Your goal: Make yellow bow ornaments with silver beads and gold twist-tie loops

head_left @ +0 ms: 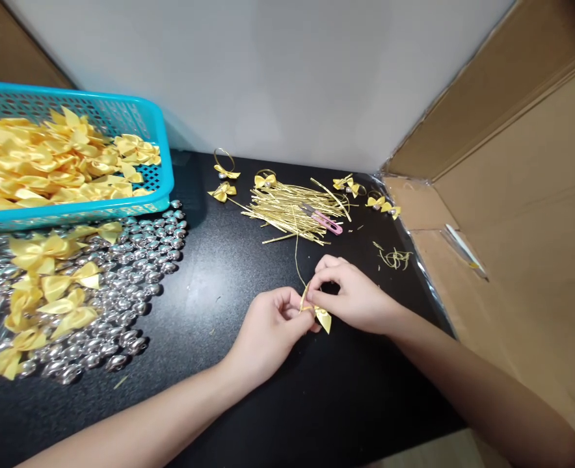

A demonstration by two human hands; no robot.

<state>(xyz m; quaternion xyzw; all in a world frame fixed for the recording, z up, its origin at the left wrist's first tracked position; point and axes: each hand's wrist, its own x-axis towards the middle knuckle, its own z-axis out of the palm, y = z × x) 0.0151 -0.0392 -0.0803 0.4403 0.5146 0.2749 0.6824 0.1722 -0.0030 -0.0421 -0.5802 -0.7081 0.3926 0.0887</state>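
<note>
My left hand [268, 328] and my right hand [353, 296] meet over the black table [229, 273], both pinched on one small yellow ribbon bow [323, 318]. A thin gold wire tie [298, 260] runs up from the bow between my fingers toward the back. The fingers of both hands are closed around the bow and the wire. A corner of the bow sticks out below my right thumb.
A teal basket [160, 149] full of yellow bows stands at back left. In front of it lie several silver beads [141, 273] and loose bows [53, 286]. A pile of gold wire ties [287, 208] with pink clippers [329, 223] lies at the back, finished bows [224, 190] around it. An open cardboard box [512, 214] stands on the right.
</note>
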